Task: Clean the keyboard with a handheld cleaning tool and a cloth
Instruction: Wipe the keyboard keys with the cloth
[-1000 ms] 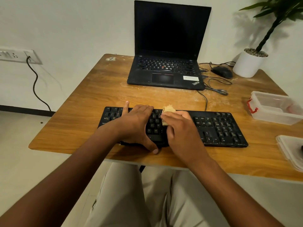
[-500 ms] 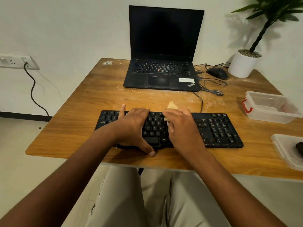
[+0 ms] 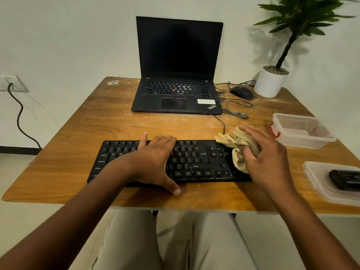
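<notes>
Right grip [image 3: 266, 152] around crumpled tan cloth [image 3: 236, 145]

A small office or home desk corner: a wooden table [image 3: 81, 133] against a plain white wall, an open laptop [image 3: 178, 75] at 12 o'clock, a wired mouse [image 3: 241, 92] and potted plant [image 3: 272, 82] at 1 o'clock, a wall socket [image 3: 11, 83] at 9 o'clock.

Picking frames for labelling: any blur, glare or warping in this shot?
Head view: wide-angle bending at the table edges; the right hand and cloth slightly soft; the plant throws a shadow on the wall; laptop screen dark, no glare.
</notes>
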`<action>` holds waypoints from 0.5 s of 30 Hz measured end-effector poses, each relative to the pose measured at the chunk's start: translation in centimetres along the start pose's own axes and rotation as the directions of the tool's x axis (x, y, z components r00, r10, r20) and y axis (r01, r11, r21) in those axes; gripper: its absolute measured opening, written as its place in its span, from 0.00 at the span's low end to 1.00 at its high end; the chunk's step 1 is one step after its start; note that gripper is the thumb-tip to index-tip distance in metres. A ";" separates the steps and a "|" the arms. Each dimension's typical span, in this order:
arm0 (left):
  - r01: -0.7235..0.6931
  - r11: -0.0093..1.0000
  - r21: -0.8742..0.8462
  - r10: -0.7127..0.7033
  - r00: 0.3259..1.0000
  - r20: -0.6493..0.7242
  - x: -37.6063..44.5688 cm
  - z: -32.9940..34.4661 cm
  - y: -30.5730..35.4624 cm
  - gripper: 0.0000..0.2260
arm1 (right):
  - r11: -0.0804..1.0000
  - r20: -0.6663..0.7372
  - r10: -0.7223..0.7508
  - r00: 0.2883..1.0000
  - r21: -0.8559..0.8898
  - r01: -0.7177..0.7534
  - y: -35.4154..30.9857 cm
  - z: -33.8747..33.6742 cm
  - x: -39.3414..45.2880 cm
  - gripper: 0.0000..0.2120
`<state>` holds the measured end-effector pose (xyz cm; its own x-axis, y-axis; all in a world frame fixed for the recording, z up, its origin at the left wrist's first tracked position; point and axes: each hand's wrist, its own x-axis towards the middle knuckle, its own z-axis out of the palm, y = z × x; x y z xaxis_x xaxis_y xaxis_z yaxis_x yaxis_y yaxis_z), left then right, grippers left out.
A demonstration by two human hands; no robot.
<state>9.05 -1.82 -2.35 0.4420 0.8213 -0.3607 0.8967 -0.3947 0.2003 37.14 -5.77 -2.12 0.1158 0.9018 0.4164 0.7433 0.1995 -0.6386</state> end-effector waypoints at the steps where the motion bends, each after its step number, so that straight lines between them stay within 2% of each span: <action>1: -0.017 1.000 0.007 0.018 1.000 -0.007 0.4 -0.1 0.8 0.66 | 1.000 0.010 -0.002 1.000 -0.008 0.002 -0.2 0.3 0.9 0.23; 4: -0.048 0.999 0.015 0.049 0.998 -0.037 1.7 -0.1 2.6 0.66 | 1.000 0.162 0.001 0.987 -0.016 0.002 -1.2 2.5 3.3 0.20; 7: -0.040 0.999 0.026 0.041 0.998 -0.056 2.3 0.1 3.1 0.66 | 0.984 0.334 -0.115 0.935 -0.088 0.152 -2.2 5.3 4.2 0.17; 9: -0.033 0.999 0.030 0.034 0.998 -0.052 2.4 0.1 3.1 0.65 | 0.960 0.372 -0.175 0.912 -0.141 0.242 -2.1 6.3 4.4 0.15; 11: -0.029 0.998 0.047 0.031 0.999 -0.040 2.4 0.0 3.0 0.65 | 0.947 0.374 -0.141 0.916 -0.218 0.235 -1.5 5.8 4.8 0.14; 15: -0.017 0.997 0.071 0.017 1.000 -0.005 2.6 -0.1 3.1 0.66 | 0.906 0.348 0.083 0.934 -0.418 0.075 0.5 2.6 6.6 0.12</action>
<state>12.94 -0.89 -2.61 0.4571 0.8166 -0.3525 0.8886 -0.4365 0.1410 36.58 1.29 -1.32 -0.0597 0.9921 0.1102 0.9569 0.0884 -0.2767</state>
